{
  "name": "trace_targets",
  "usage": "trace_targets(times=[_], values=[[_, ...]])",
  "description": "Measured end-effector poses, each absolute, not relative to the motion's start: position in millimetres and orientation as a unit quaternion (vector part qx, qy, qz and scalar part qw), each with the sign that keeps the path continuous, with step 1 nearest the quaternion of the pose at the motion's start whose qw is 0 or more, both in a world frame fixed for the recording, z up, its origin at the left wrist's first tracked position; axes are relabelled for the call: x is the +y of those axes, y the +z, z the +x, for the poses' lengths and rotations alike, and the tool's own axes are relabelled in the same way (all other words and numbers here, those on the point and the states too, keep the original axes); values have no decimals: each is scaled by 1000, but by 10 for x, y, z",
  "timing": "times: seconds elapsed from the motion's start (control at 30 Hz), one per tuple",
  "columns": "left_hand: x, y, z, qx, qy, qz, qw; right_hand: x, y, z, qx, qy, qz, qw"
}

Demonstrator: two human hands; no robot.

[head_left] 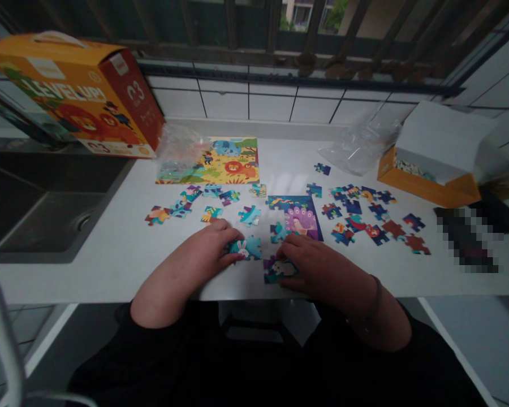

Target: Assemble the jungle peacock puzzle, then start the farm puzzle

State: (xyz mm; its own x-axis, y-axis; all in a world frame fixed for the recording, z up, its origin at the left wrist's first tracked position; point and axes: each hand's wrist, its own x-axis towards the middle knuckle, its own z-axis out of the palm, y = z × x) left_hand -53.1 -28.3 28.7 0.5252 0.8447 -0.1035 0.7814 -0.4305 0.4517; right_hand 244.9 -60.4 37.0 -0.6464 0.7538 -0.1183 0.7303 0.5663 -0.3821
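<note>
My left hand [220, 246] has its thumb and fingers closed on the left side of a teal puzzle section with a white rabbit [251, 248]. My right hand [299, 261] grips the right side of a dark puzzle section with a pale animal [280, 269], close to the counter's front edge. Just above the right hand lies a joined section with a pink peacock [300, 219]; a teal piece [279, 232] touches or lies close to its left side. Another teal piece [249, 215] rests above the rabbit section. The fingertips are partly hidden.
Loose pieces lie at left [180, 208] and right [352, 206]. Behind them are a picture sheet [237, 169], clear plastic bags [356, 148], a large orange box [80, 107] and an open small box [432, 189]. A sink [51, 220] is at left.
</note>
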Motion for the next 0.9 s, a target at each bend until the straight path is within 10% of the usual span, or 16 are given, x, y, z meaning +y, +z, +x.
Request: trace_targets(times=[0.9], values=[[-235,158,-523,472,57,857,199,-599,312,2152,-908,181,-375,40]])
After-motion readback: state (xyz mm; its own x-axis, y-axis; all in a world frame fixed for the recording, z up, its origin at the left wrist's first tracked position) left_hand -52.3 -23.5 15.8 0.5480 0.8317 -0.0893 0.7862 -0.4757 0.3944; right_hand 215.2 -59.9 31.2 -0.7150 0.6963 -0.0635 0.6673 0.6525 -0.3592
